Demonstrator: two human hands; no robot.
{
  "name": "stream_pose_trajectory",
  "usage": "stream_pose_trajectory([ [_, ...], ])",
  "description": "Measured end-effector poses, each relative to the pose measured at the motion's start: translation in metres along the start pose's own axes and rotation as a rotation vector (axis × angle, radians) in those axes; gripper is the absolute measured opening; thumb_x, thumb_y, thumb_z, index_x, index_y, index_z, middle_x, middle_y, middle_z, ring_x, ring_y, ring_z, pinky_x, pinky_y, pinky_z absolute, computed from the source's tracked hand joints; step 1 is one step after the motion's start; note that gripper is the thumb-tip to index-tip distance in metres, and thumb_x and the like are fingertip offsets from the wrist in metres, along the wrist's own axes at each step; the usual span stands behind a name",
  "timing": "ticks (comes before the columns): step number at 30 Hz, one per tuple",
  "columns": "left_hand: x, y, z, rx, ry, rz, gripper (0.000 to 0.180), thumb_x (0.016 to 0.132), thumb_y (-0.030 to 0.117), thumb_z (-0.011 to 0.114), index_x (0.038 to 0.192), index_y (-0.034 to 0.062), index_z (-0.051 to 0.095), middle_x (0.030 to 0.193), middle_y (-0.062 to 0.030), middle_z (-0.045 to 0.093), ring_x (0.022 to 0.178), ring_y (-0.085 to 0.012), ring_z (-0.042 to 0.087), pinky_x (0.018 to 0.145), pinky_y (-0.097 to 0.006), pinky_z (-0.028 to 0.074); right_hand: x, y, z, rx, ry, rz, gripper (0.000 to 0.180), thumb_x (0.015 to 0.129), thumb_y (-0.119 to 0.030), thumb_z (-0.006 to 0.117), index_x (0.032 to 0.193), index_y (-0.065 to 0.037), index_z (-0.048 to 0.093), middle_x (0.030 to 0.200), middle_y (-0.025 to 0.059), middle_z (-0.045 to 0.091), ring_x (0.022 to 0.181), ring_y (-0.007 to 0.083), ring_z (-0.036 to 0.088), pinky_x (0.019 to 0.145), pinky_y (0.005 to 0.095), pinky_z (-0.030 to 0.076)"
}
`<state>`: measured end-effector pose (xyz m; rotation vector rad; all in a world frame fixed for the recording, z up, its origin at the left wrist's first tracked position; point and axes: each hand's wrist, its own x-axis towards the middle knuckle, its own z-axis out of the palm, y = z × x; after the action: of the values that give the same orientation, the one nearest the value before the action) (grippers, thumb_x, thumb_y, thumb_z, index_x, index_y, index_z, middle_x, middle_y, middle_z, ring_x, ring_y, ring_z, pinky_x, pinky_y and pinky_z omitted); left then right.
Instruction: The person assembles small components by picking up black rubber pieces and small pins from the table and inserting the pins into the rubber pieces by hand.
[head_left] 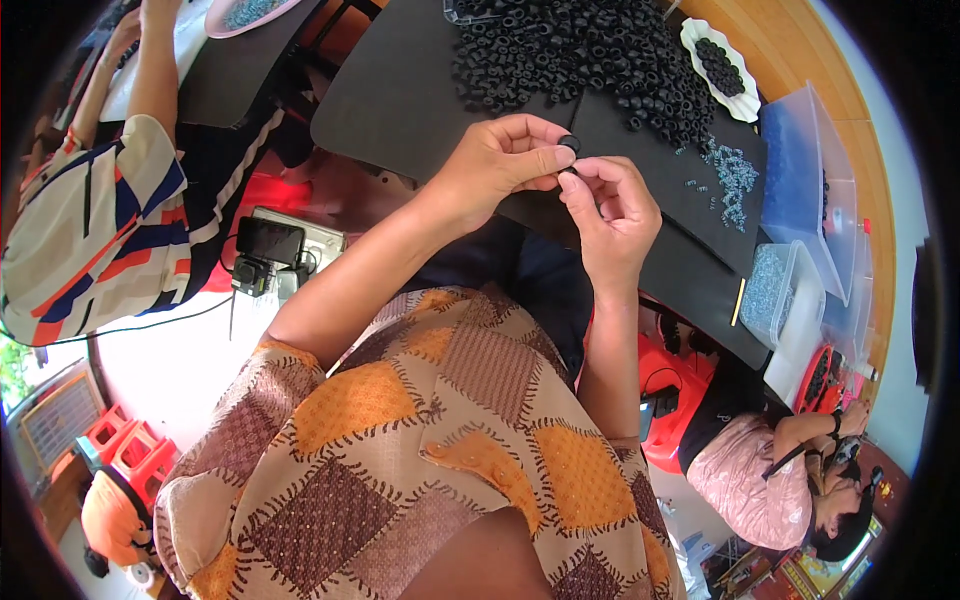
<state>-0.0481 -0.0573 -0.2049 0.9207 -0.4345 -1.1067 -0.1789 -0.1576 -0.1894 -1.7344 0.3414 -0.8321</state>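
My left hand (503, 163) pinches a small black ring-shaped part (569, 143) between thumb and fingers, above the near edge of the dark table. My right hand (615, 205) meets it there, its thumb and forefinger closed at the left fingertips. A bit of black shows at the right fingertips; whether it belongs to the same part, I cannot tell. Beyond both hands lies a big heap of small black hollow parts (590, 60). To the right is a scatter of tiny clear bluish pieces (735, 180).
A white scalloped dish (690, 38) at the far right bears black parts. Right of the table stand a clear bin (800, 150) and a tub of bluish pieces (797, 262). A thin yellow stick (738, 302) lies near the edge. Other people sit left and right.
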Motion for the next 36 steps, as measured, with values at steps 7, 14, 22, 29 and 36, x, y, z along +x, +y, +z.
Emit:
stream_pose_trajectory([
  [7, 0.001, -0.001, -0.005, -0.097, -0.023, -0.020, 0.022, 0.090, 0.012, 0.071, 0.109, 0.0055, 0.064, 0.103, -0.0004, 0.065, 0.087, -0.0075, 0.064, 0.078, -0.021, 0.054, 0.001, 0.003, 0.001, -0.068, -0.016, -0.102, 0.014, 0.085, 0.005, 0.069, 0.097, 0.002, 0.063, 0.097, 0.0059, 0.061, 0.083, 0.0099, 0.058, 0.070, 0.0212, 0.048],
  [14, 0.005, 0.004, -0.007, -0.230, 0.050, 0.027, 0.019, 0.092, 0.010, 0.067, 0.109, 0.0033, 0.062, 0.097, -0.0056, 0.067, 0.086, -0.0109, 0.066, 0.077, -0.021, 0.056, 0.021, 0.013, -0.023, -0.348, 0.169, -0.050, 0.011, 0.085, 0.003, 0.066, 0.094, 0.000, 0.063, 0.089, 0.0083, 0.064, 0.071, 0.0154, 0.064, 0.066, 0.0259, 0.050],
  [22, 0.001, 0.006, -0.014, -0.481, -0.001, -0.062, 0.016, 0.092, 0.007, 0.067, 0.106, 0.0038, 0.062, 0.096, -0.0067, 0.068, 0.086, -0.0133, 0.067, 0.080, -0.022, 0.058, 0.036, -0.004, -0.030, -0.812, 0.014, -0.076, 0.016, 0.080, 0.000, 0.071, 0.095, -0.002, 0.066, 0.093, 0.0088, 0.065, 0.069, 0.0165, 0.063, 0.065, 0.0273, 0.050],
  [29, -0.006, 0.002, -0.005, -0.398, 0.015, -0.039, 0.017, 0.091, 0.008, 0.069, 0.106, 0.0049, 0.062, 0.096, -0.0051, 0.068, 0.087, -0.0118, 0.067, 0.077, -0.022, 0.056, 0.015, -0.009, 0.008, -0.057, -0.079, -0.024, 0.015, 0.085, 0.005, 0.069, 0.099, 0.001, 0.067, 0.091, 0.0048, 0.065, 0.079, 0.0092, 0.060, 0.069, 0.0226, 0.048],
  [36, -0.011, 0.004, -0.004, -0.292, -0.008, -0.042, 0.013, 0.091, 0.012, 0.070, 0.102, 0.0061, 0.065, 0.095, -0.0032, 0.068, 0.085, -0.0096, 0.066, 0.079, -0.022, 0.055, 0.016, -0.018, 0.008, 0.046, -0.034, 0.066, 0.015, 0.085, 0.006, 0.067, 0.099, 0.002, 0.067, 0.087, 0.0025, 0.062, 0.075, 0.0086, 0.058, 0.067, 0.0230, 0.047],
])
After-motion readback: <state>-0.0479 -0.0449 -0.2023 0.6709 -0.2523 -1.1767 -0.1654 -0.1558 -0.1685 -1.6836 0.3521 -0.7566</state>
